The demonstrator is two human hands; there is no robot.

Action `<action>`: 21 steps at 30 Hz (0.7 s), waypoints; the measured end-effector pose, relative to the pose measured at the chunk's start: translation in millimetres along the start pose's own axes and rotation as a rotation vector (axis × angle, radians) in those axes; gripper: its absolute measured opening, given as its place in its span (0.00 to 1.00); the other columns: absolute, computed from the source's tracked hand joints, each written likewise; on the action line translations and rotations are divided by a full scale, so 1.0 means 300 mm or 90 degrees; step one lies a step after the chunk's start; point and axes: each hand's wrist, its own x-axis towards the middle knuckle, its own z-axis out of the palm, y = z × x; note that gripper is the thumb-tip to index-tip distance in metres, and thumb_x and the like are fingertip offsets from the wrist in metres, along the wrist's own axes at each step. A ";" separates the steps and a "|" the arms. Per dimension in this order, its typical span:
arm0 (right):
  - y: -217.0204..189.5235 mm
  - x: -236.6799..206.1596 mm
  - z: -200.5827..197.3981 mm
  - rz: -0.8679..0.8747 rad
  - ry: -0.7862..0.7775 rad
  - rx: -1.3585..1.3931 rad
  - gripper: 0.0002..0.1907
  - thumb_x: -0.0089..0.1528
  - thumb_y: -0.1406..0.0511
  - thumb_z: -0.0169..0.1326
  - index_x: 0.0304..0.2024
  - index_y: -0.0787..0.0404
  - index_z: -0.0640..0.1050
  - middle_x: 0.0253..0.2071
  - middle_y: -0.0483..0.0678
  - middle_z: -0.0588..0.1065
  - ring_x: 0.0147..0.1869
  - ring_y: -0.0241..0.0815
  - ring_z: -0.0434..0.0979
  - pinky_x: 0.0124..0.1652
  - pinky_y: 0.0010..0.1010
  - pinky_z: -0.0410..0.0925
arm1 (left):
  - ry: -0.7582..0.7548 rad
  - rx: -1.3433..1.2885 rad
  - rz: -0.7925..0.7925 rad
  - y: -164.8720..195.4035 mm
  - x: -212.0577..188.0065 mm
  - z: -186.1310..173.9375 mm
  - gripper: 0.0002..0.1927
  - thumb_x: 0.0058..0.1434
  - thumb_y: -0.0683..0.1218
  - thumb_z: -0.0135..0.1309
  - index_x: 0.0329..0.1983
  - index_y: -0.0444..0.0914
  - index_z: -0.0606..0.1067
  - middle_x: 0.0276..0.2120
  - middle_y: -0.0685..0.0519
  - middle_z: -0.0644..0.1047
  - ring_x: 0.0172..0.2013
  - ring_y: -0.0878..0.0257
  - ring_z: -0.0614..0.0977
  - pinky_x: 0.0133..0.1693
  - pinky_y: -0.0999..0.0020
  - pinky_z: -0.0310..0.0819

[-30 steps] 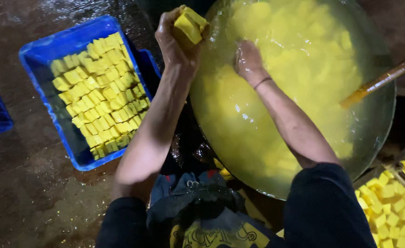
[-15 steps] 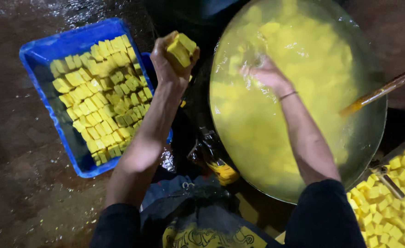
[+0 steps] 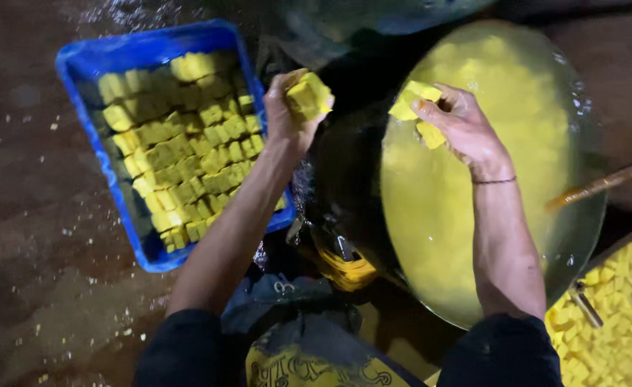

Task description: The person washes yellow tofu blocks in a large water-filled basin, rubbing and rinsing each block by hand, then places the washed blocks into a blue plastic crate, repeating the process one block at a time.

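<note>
In the head view, the left hand [image 3: 291,115] was closed around a few yellow cubes [image 3: 309,95], and it held them in the air between the blue tray [image 3: 79,61] and the big pan [image 3: 581,236]. The right hand [image 3: 463,129] was pinching more wet cubes [image 3: 416,100] just over the near edge of the pan, above the yellow liquid [image 3: 459,236]. The tray was already packed with rows of cubes [image 3: 179,154] and sat on the wet floor [image 3: 29,272]. I think the cubes were soft and slippery, so one could have slid out of the fingers and dropped on the dirty floor. A tight squeeze could have squashed them too. Yellow liquid might have dripped between the pan and the tray. A wooden stick [image 3: 610,183] leaned in the pan on the far right, well away from both hands, and another tray of cubes [image 3: 617,322] sat at the bottom right. Half a second before, the right hand had been flat down in the liquid with nothing lifted; now it was up with cubes in it. The left hand had kept its cubes and had stayed near the tray's edge.
</note>
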 end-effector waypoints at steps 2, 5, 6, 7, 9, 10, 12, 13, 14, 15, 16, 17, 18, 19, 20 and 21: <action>-0.076 0.015 0.088 0.000 -0.040 -0.060 0.12 0.69 0.65 0.58 0.52 0.65 0.80 0.40 0.43 0.79 0.38 0.29 0.76 0.37 0.21 0.70 | 0.036 0.012 0.002 0.013 -0.002 -0.019 0.15 0.62 0.53 0.51 0.44 0.38 0.76 0.35 0.49 0.78 0.37 0.53 0.81 0.38 0.50 0.78; -0.159 0.063 0.257 -0.102 -0.182 -0.094 0.13 0.64 0.67 0.62 0.48 0.67 0.80 0.39 0.43 0.80 0.41 0.29 0.79 0.40 0.21 0.71 | 0.062 0.061 0.026 0.055 -0.019 -0.056 0.15 0.62 0.52 0.50 0.45 0.40 0.77 0.37 0.50 0.79 0.39 0.56 0.80 0.41 0.56 0.78; -0.177 0.084 0.319 -0.186 -0.192 -0.167 0.13 0.63 0.67 0.64 0.48 0.68 0.80 0.39 0.44 0.78 0.41 0.31 0.77 0.39 0.22 0.70 | 0.068 0.082 0.035 0.075 -0.027 -0.072 0.14 0.62 0.52 0.50 0.46 0.40 0.77 0.38 0.50 0.79 0.40 0.58 0.81 0.43 0.59 0.78; -0.190 0.107 0.381 -0.270 -0.201 -0.240 0.14 0.63 0.67 0.65 0.47 0.68 0.80 0.39 0.45 0.77 0.41 0.32 0.76 0.39 0.23 0.69 | 0.035 0.046 0.036 0.098 -0.035 -0.091 0.14 0.63 0.52 0.51 0.45 0.38 0.77 0.38 0.50 0.79 0.40 0.57 0.81 0.44 0.59 0.78; -0.204 0.154 0.503 -0.255 -0.202 -0.270 0.14 0.64 0.66 0.65 0.48 0.67 0.79 0.37 0.45 0.75 0.40 0.34 0.74 0.38 0.25 0.68 | -0.031 -0.025 0.038 0.149 -0.055 -0.132 0.16 0.65 0.52 0.52 0.44 0.34 0.76 0.37 0.48 0.78 0.40 0.56 0.81 0.45 0.59 0.78; -0.204 0.178 0.561 -0.155 -0.194 -0.231 0.14 0.66 0.65 0.63 0.50 0.67 0.78 0.37 0.45 0.75 0.39 0.34 0.74 0.37 0.26 0.68 | -0.001 -0.029 0.045 0.180 -0.056 -0.152 0.16 0.64 0.53 0.51 0.44 0.35 0.77 0.37 0.48 0.78 0.39 0.56 0.81 0.44 0.59 0.78; -0.196 0.227 0.668 -0.096 -0.214 -0.188 0.16 0.67 0.65 0.60 0.54 0.66 0.76 0.41 0.46 0.75 0.43 0.34 0.74 0.42 0.26 0.70 | 0.063 -0.041 0.062 0.245 -0.060 -0.186 0.18 0.61 0.55 0.51 0.43 0.36 0.77 0.35 0.47 0.79 0.36 0.55 0.81 0.41 0.59 0.79; -0.189 0.252 0.718 -0.137 -0.241 -0.182 0.18 0.66 0.66 0.59 0.56 0.65 0.75 0.46 0.47 0.76 0.48 0.34 0.75 0.47 0.27 0.71 | 0.061 -0.052 0.069 0.283 -0.060 -0.197 0.18 0.62 0.55 0.52 0.43 0.36 0.77 0.36 0.47 0.79 0.37 0.55 0.81 0.42 0.59 0.79; -0.179 0.277 0.766 -0.173 -0.269 -0.175 0.20 0.64 0.67 0.58 0.59 0.65 0.74 0.51 0.47 0.76 0.53 0.34 0.76 0.51 0.27 0.73 | 0.061 -0.065 0.074 0.315 -0.059 -0.206 0.18 0.63 0.55 0.52 0.44 0.36 0.76 0.37 0.47 0.79 0.38 0.55 0.81 0.44 0.58 0.79; -0.169 0.302 0.812 -0.273 -0.236 -0.262 0.25 0.63 0.66 0.62 0.61 0.65 0.72 0.52 0.50 0.74 0.54 0.38 0.75 0.53 0.29 0.72 | 0.061 -0.077 0.076 0.347 -0.065 -0.220 0.18 0.64 0.55 0.53 0.45 0.36 0.76 0.38 0.47 0.79 0.39 0.54 0.82 0.46 0.58 0.79; -0.158 0.329 0.859 -0.375 -0.200 -0.346 0.30 0.61 0.66 0.66 0.63 0.66 0.69 0.53 0.53 0.72 0.55 0.41 0.74 0.54 0.31 0.70 | 0.092 -0.070 0.054 0.382 -0.075 -0.227 0.20 0.62 0.57 0.52 0.44 0.37 0.75 0.36 0.47 0.79 0.37 0.55 0.82 0.43 0.57 0.79; -0.147 0.357 0.905 -0.478 -0.163 -0.426 0.35 0.60 0.65 0.70 0.65 0.66 0.67 0.54 0.56 0.70 0.56 0.45 0.73 0.56 0.33 0.69 | 0.123 -0.063 0.031 0.417 -0.088 -0.237 0.22 0.60 0.60 0.50 0.44 0.38 0.75 0.35 0.48 0.79 0.36 0.55 0.82 0.40 0.56 0.80; -0.137 0.386 0.952 -0.382 -0.212 -0.325 0.35 0.60 0.65 0.69 0.65 0.65 0.68 0.54 0.55 0.71 0.56 0.43 0.73 0.55 0.32 0.69 | 0.154 -0.055 0.008 0.463 -0.108 -0.239 0.24 0.58 0.62 0.48 0.44 0.39 0.75 0.33 0.49 0.79 0.34 0.55 0.82 0.37 0.56 0.80; -0.129 0.416 1.001 -0.286 -0.261 -0.226 0.34 0.59 0.65 0.69 0.65 0.64 0.68 0.54 0.53 0.72 0.55 0.41 0.74 0.54 0.31 0.70 | 0.148 -0.062 -0.016 0.509 -0.115 -0.247 0.26 0.60 0.64 0.48 0.46 0.40 0.75 0.34 0.49 0.79 0.34 0.55 0.82 0.38 0.57 0.79; -0.124 0.449 1.052 -0.188 -0.311 -0.127 0.34 0.59 0.65 0.68 0.65 0.63 0.68 0.53 0.51 0.73 0.54 0.39 0.74 0.53 0.30 0.70 | 0.142 -0.070 -0.038 0.561 -0.122 -0.256 0.27 0.61 0.66 0.47 0.47 0.40 0.75 0.35 0.49 0.79 0.35 0.55 0.81 0.39 0.58 0.79; -0.121 0.482 1.106 -0.084 -0.357 -0.029 0.34 0.59 0.65 0.67 0.65 0.61 0.68 0.53 0.49 0.73 0.54 0.38 0.75 0.53 0.28 0.71 | 0.137 -0.079 -0.060 0.610 -0.128 -0.268 0.28 0.63 0.67 0.47 0.49 0.41 0.74 0.36 0.49 0.79 0.36 0.56 0.81 0.40 0.59 0.78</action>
